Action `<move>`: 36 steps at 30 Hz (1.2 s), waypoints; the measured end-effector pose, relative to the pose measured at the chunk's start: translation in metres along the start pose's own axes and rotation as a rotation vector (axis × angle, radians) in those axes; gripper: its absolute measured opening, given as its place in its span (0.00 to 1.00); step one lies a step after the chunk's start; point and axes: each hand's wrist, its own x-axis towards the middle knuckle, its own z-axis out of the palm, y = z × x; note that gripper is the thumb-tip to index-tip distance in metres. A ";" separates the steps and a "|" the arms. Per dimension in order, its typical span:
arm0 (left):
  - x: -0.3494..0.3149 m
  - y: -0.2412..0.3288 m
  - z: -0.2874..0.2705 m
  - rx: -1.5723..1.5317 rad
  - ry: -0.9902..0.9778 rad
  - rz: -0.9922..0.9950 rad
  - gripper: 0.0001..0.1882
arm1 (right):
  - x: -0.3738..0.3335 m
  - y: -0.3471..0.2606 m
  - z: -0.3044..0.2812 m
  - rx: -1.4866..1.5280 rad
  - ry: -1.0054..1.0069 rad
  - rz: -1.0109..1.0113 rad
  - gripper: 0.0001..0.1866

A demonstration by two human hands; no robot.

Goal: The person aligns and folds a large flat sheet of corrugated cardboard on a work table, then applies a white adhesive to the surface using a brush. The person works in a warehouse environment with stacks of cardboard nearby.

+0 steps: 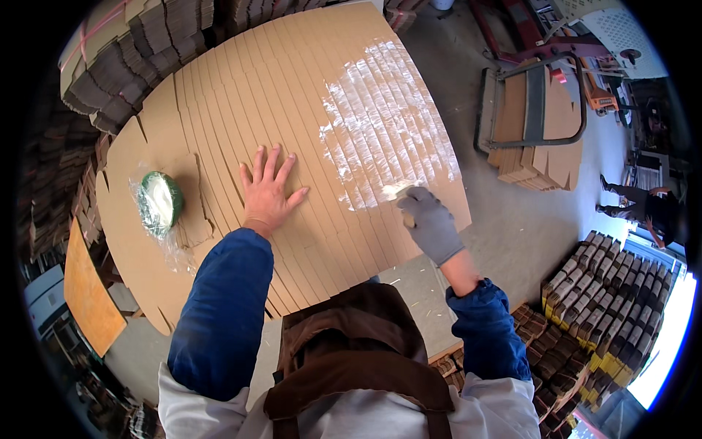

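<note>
Fanned, overlapping brown cardboard sheets (241, 88) cover the work surface, their edges forming narrow strips. White paste (380, 110) streaks the strips on the right side. My left hand (269, 192), bare, lies flat on the strips near the middle with its fingers spread. At the lower end of the paste, my right hand (430, 223) in a grey glove grips a pale, paste-smeared applicator (397, 190); the fingers hide most of it, so its exact kind is unclear. Left of my left hand, a green bowl (172, 197) holds white paste, with clear plastic film around it.
Stacked cardboard (139, 51) rises at the far left. A metal-framed cart (541, 102) with cardboard sheets stands at the right. Bundled stacks (607, 289) sit at the lower right, near another person (651, 208). An orange-brown board (89, 293) leans at the left.
</note>
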 end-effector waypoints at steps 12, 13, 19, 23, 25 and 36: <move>-0.001 0.000 0.001 0.026 -0.021 -0.005 0.40 | -0.011 -0.012 -0.019 0.016 0.023 -0.062 0.16; 0.000 0.000 0.001 0.026 -0.018 -0.003 0.40 | -0.012 -0.012 -0.012 0.006 -0.019 -0.068 0.16; 0.001 -0.001 -0.001 0.021 -0.006 0.008 0.41 | -0.012 0.005 -0.027 0.031 0.069 0.001 0.14; 0.002 0.002 0.001 0.043 -0.008 0.006 0.41 | -0.015 0.011 -0.005 -0.076 -0.029 -0.052 0.15; 0.003 0.003 0.001 0.044 -0.009 0.004 0.40 | -0.012 0.054 -0.020 -0.080 0.012 0.084 0.15; 0.002 -0.002 0.004 0.051 0.039 0.015 0.40 | -0.012 0.076 -0.046 -0.108 0.081 0.075 0.14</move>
